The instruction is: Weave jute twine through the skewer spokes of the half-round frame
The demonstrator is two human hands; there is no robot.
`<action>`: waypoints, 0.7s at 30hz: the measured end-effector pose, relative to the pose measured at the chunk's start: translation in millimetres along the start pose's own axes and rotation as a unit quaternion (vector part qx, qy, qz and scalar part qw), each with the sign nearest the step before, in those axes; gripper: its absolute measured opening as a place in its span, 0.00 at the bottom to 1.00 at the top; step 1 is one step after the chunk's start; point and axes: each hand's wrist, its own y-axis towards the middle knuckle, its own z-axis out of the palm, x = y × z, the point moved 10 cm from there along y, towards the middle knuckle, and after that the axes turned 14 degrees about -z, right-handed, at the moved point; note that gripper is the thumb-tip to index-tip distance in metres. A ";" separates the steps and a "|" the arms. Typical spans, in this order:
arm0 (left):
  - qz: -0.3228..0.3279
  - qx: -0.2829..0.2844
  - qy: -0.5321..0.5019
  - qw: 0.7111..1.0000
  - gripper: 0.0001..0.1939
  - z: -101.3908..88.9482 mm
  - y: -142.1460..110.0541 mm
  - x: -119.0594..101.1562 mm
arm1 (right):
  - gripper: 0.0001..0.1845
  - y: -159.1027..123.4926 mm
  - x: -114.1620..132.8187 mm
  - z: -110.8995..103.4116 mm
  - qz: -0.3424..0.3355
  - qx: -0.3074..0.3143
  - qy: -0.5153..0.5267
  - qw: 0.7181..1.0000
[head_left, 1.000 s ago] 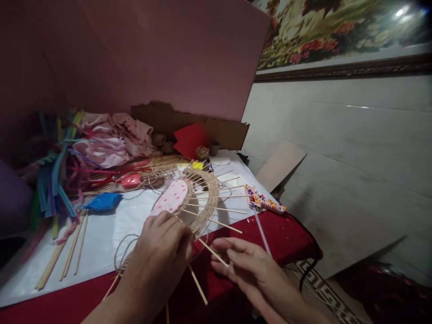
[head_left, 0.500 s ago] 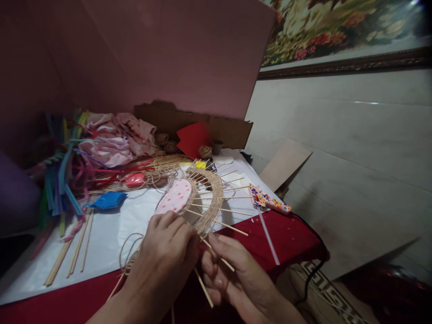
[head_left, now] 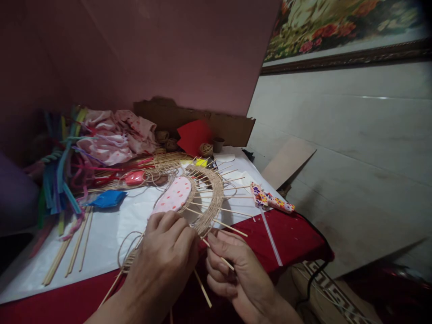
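Note:
A round wicker piece of wooden sticks woven with jute twine (head_left: pixel 216 198) stands tilted over the table edge, its sticks fanning outward. A pink oval with red dots (head_left: pixel 173 195) fills its middle. My left hand (head_left: pixel 165 247) is closed over the near rim, its fingertips hidden behind the knuckles. Just to the right, my right hand (head_left: pixel 232 270) pinches at the lower end of the woven band, thumb against forefinger, by a stick (head_left: pixel 227 262) that passes along the thumb. The strand of twine in this pinch is mostly hidden. A loose loop of twine (head_left: pixel 122 243) hangs left of my left wrist.
Colourful pipe cleaners (head_left: pixel 59 180), pink cloth (head_left: pixel 118 135) and a blue packet (head_left: pixel 108 198) lie at left. Loose sticks (head_left: pixel 72 247) rest on white paper. Red paper (head_left: pixel 195 137) and a twine ball (head_left: pixel 205 149) are behind. A flowered glue gun (head_left: pixel 270 200) lies at right.
My right hand's fingers have curled in more closely beside the woven band. My left hand keeps its hold on the rim, and the view has shifted slightly.

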 end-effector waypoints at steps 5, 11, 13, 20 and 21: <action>0.015 0.009 -0.003 1.000 0.11 1.7 -1.1 -2.8 | 0.13 0.1 -0.9 -2.0 0.004 -0.003 0.002 1.000; 0.060 0.011 0.024 0.998 0.10 3.5 -6.0 -9.4 | 0.11 0.4 -2.3 -4.3 0.008 -0.009 -0.003 1.000; 0.077 0.001 0.028 0.997 0.10 2.1 -8.2 -12.0 | 0.10 0.2 -4.3 -5.3 0.016 -0.013 -0.006 1.000; 0.114 -0.036 0.030 0.992 0.15 -2.0 -14.1 -18.8 | 0.15 -0.2 -9.7 -8.4 0.031 -0.030 -0.019 0.999; 0.119 -0.042 0.029 0.992 0.15 -2.7 -14.9 -19.3 | 0.15 0.1 -9.9 -8.8 0.033 -0.033 -0.024 0.999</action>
